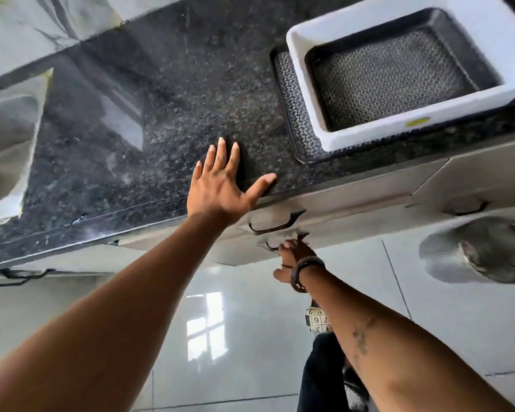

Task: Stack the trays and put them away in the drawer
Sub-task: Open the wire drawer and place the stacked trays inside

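A stack of trays stands at the right of the dark granite counter (167, 120): a white tray (366, 138) holds a black patterned tray (390, 78), and both rest on a larger dark patterned tray (295, 108). My left hand (223, 179) lies flat with spread fingers at the counter's front edge, left of the stack. Below the counter, my right hand (292, 257), with a band on its wrist, grips the handle (272, 246) of the second drawer down. The top drawer's handle (275, 223) sits just above it. My fingers hide most of the gripped handle.
A round steel strainer (482, 251) shows at the right, below the counter edge. Another drawer handle (464, 208) is further right, and a dark handle (9, 276) at far left. Glossy floor tiles (220, 322) lie below. A white marble wall (27, 28) backs the counter.
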Action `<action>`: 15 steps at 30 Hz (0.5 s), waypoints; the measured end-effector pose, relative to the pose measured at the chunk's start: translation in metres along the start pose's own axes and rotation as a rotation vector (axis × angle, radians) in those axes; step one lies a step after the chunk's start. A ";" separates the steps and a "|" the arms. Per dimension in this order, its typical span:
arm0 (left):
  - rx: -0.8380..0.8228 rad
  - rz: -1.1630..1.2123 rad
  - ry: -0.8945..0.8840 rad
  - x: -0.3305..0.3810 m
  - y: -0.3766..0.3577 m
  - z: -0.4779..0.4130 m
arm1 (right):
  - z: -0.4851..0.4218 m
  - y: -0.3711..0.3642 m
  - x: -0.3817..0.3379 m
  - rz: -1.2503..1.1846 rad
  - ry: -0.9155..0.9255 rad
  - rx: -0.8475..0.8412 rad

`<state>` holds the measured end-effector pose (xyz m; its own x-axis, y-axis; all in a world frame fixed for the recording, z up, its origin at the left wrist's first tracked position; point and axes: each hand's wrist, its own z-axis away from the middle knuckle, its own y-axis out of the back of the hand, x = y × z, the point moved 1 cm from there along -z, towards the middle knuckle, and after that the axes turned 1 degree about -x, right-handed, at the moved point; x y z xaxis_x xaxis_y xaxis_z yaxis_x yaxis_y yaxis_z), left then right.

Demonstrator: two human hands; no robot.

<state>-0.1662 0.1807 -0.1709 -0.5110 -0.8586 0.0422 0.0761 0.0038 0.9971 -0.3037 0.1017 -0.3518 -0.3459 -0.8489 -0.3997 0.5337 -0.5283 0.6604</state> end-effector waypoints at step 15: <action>-0.097 0.016 0.032 0.003 0.006 0.003 | 0.178 -0.098 -0.037 0.100 -0.223 -0.443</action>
<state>-0.1702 0.1799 -0.1641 -0.4813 -0.8749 0.0540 0.1673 -0.0312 0.9854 -0.4807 0.1880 -0.2888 -0.4072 -0.8972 -0.1711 0.8320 -0.4416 0.3358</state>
